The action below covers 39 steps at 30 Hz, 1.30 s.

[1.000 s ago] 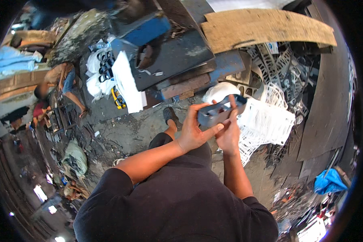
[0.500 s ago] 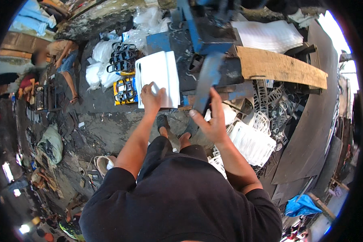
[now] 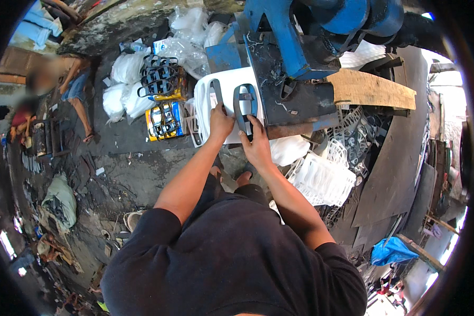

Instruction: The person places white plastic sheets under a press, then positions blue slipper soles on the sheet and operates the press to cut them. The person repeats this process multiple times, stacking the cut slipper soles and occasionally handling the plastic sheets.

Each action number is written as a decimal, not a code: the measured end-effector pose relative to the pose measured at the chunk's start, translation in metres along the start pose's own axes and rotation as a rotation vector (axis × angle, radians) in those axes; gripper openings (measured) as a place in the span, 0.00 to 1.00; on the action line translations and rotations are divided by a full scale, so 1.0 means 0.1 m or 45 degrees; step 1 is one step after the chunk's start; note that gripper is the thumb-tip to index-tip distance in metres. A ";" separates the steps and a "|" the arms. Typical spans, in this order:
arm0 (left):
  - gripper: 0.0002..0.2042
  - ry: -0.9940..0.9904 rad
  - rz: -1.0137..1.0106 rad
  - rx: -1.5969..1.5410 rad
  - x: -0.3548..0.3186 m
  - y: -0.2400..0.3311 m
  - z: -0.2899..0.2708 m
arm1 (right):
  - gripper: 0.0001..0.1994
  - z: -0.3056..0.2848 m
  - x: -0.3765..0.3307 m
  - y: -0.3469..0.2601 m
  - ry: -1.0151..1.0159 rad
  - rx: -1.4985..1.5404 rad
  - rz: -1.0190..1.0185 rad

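Outdoors on dirty ground, left hand (image 3: 220, 124) and right hand (image 3: 257, 148) grip a dark strap piece (image 3: 244, 108) beside a blue machine (image 3: 295, 47).

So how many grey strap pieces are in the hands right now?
2: one thin piece in the left hand, one looped piece in the right hand, both over the white tray. Others may be hidden.

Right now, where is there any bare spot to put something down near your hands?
Bare floor lies left of the left hand, below the yellow-and-blue pack and white bags. The wooden board beyond the right hand has a free top. Around the blue machine and the white plastic frames it is crowded.
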State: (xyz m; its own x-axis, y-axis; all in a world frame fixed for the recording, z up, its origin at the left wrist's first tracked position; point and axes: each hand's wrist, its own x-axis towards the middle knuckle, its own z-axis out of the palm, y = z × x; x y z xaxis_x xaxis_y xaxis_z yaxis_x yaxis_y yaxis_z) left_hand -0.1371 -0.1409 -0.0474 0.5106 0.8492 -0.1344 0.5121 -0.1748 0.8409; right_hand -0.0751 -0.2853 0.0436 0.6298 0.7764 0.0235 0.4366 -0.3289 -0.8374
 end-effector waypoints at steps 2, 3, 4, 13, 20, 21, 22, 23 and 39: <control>0.17 -0.046 -0.034 0.018 0.09 0.05 0.02 | 0.26 0.03 -0.05 0.01 0.043 -0.033 -0.008; 0.17 -0.063 -0.116 -0.064 0.11 0.07 0.03 | 0.26 0.05 -0.07 0.03 0.056 -0.036 -0.010; 0.18 -0.079 -0.196 -0.144 0.14 0.09 0.03 | 0.26 0.05 -0.08 0.02 0.071 -0.038 -0.013; 0.15 -0.335 -0.407 -0.690 0.25 0.19 -0.22 | 0.25 0.05 -0.10 -0.06 0.120 -0.051 0.045; 0.13 -0.267 -0.542 -0.882 0.19 0.12 -0.38 | 0.26 0.15 -0.07 -0.24 0.129 -0.109 0.100; 0.13 -0.232 -0.605 -0.946 0.17 0.06 -0.44 | 0.26 0.18 -0.05 -0.27 0.126 -0.128 0.074; 0.13 -0.231 -0.629 -1.020 0.14 0.00 -0.49 | 0.26 0.24 -0.03 -0.28 0.126 -0.143 0.058; 0.13 -0.228 -0.654 -1.093 0.12 -0.03 -0.53 | 0.26 0.29 0.00 -0.31 0.126 -0.157 0.041; 0.20 -0.256 -0.776 -1.249 0.01 -0.06 -0.51 | 0.26 0.88 0.36 -0.03 0.134 -0.630 -0.151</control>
State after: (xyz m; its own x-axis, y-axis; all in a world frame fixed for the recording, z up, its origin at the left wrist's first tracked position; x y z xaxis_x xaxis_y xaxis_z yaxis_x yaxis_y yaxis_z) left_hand -0.1749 -0.1140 -0.0263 0.5098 0.5503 -0.6612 0.0024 0.7677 0.6408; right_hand -0.1107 -0.2094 -0.0014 0.6077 0.7737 0.1791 0.7444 -0.4764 -0.4678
